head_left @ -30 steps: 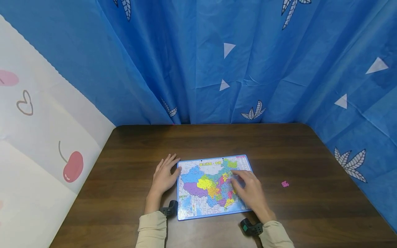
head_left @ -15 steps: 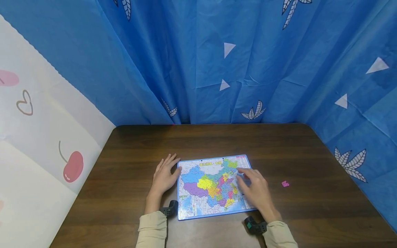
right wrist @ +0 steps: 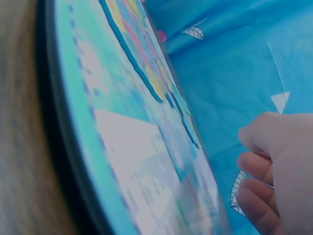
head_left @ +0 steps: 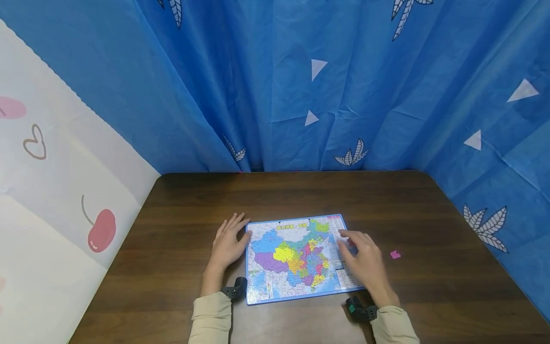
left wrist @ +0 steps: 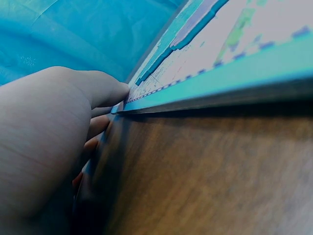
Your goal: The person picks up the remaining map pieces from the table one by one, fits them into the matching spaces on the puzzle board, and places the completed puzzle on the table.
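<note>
A flat map puzzle board (head_left: 281,289) with a blue rim and colourful province pieces lies on the table, slightly turned. My left hand (head_left: 227,246) rests at its left edge, fingers spread straight on the tabletop. In the left wrist view the thumb (left wrist: 105,88) touches the board's corner. Over the board's right side is my right hand (head_left: 364,260), thumb and fingers loosely bent and apart, holding nothing. The right wrist view shows that hand (right wrist: 279,166) raised above the board's surface (right wrist: 132,132). One small pink puzzle piece (head_left: 395,255) lies on the table, right of the right hand.
The dark wooden table (head_left: 193,200) runs back to a blue curtain (head_left: 292,95) with leaf and triangle prints. A white cloth (head_left: 51,191) with a cherry print hangs on the left. Each wrist wears a black strap device, such as the left one (head_left: 235,289).
My right hand has moved right, from over the map's coloured provinces to the board's right edge, uncovering the eastern part. The left hand, board and pink piece have stayed put.
</note>
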`<state>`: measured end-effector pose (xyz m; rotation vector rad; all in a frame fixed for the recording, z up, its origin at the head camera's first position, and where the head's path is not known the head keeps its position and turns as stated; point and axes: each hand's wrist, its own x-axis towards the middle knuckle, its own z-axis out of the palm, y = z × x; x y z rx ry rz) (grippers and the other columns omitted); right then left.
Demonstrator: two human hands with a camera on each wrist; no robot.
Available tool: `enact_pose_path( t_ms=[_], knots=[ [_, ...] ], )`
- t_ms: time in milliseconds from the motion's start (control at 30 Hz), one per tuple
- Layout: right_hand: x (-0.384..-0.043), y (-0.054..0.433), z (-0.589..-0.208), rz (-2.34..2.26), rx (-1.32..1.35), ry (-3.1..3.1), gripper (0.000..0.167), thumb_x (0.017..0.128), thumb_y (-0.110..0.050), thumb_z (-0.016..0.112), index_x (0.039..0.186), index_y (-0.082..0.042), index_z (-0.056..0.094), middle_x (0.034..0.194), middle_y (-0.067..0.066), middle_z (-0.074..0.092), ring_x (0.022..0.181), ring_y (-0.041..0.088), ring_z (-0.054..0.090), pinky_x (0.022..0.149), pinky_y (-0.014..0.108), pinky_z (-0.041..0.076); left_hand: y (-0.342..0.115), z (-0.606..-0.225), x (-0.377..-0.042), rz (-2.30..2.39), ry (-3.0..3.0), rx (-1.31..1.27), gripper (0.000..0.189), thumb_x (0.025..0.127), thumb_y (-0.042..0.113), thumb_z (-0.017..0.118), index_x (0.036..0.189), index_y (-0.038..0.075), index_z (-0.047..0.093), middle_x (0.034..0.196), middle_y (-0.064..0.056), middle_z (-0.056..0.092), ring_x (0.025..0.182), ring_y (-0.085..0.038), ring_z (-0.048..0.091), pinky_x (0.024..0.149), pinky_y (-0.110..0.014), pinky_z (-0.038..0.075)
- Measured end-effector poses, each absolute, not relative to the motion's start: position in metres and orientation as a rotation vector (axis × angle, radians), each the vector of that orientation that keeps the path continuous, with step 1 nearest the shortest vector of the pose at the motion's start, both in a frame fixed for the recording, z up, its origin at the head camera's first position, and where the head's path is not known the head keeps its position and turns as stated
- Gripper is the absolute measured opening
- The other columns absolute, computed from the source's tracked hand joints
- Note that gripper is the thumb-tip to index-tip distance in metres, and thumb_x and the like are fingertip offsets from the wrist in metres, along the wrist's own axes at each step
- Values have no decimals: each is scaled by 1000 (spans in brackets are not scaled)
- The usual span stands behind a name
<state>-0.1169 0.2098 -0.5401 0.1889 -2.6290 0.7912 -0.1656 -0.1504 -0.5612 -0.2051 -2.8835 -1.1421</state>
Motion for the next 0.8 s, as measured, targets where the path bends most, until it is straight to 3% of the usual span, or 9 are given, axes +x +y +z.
enact_pose_path(
  t_ms=[800],
  knots=[
    [-115,237,-533,712,37,-2662,33,94,-13,74,125,-4,69,120,21,70,102,38,66,84,58,58,-149,-563,-165,-1134,-2832,-231,47,101,24,62,145,7,59,161,-14,44,156,-34,28,129,-53,11]
  ],
)
